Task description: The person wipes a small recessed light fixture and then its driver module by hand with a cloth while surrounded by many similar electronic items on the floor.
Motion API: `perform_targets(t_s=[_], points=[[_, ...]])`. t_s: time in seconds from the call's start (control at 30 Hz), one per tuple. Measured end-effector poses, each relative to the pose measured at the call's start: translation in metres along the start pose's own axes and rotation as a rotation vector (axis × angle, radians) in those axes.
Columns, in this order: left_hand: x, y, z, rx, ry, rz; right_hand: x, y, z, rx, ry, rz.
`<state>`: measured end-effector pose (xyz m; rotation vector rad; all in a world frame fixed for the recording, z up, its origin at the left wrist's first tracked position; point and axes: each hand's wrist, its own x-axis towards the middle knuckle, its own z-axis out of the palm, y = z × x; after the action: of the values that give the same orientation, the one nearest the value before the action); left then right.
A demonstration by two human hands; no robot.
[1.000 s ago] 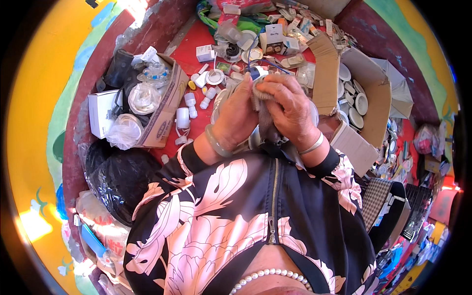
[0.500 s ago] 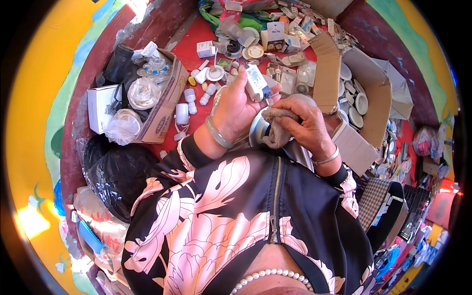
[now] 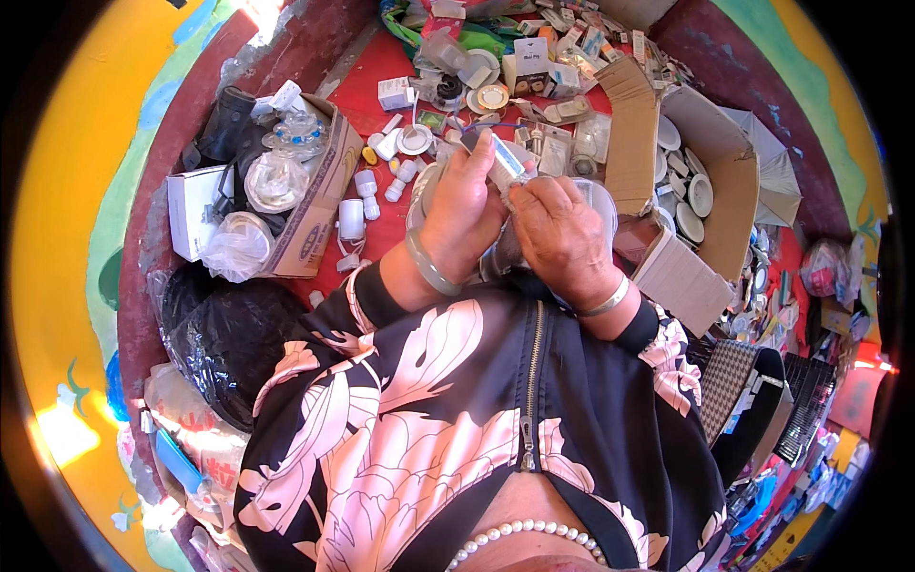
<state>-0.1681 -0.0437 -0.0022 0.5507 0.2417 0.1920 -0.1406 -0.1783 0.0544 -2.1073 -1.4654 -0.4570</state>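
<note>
My left hand (image 3: 464, 214) is closed around a small white LED driver box (image 3: 505, 164) with a printed label, its thumb along the side. A thin blue-purple wire (image 3: 491, 123) shows beyond its far end. My right hand (image 3: 558, 229) is curled, back upward, with thumb and finger pressed at the driver's near end. What else lies inside the right fingers is hidden; the cloth does not show. Under and behind both hands is a pale round rim (image 3: 602, 200), mostly covered.
On the left stands a cardboard box (image 3: 310, 205) of wrapped lamps, beside a black plastic bag (image 3: 224, 334). An open cardboard box (image 3: 734, 181) of round white lamps stands right. White bulb holders (image 3: 351, 219) and small packages (image 3: 532, 67) lie on the red cloth (image 3: 381, 238).
My right hand has turned over and moved slightly up and left onto the driver's end. The brown cloth and the lamp's blue-white rim are out of sight. The driver box has tilted.
</note>
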Motion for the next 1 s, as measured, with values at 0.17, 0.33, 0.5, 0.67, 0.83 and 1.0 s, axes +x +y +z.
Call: perform_targets(t_s=[0.17,0.33,0.5,0.67,0.83,1.0], points=[[-0.004,0.0,0.007,0.008,0.066,0.014,-0.004,-0.001,0.001,0.112,-0.094,0.078],[-0.004,-0.004,0.005,-0.039,0.032,-0.016,-0.004,0.003,0.002,0.243,-0.114,0.16],[-0.009,0.009,0.013,-0.094,-0.078,-0.057,0.0,0.024,-0.023,0.828,-0.339,0.441],[-0.011,0.016,0.004,-0.117,-0.305,-0.074,0.0,0.03,-0.041,0.958,-0.227,0.387],[-0.017,0.012,0.004,0.077,-0.471,0.055,0.006,0.011,-0.045,0.673,-0.174,0.21],[-0.024,0.013,0.003,0.19,-0.481,0.087,0.007,0.008,-0.046,0.474,0.065,0.269]])
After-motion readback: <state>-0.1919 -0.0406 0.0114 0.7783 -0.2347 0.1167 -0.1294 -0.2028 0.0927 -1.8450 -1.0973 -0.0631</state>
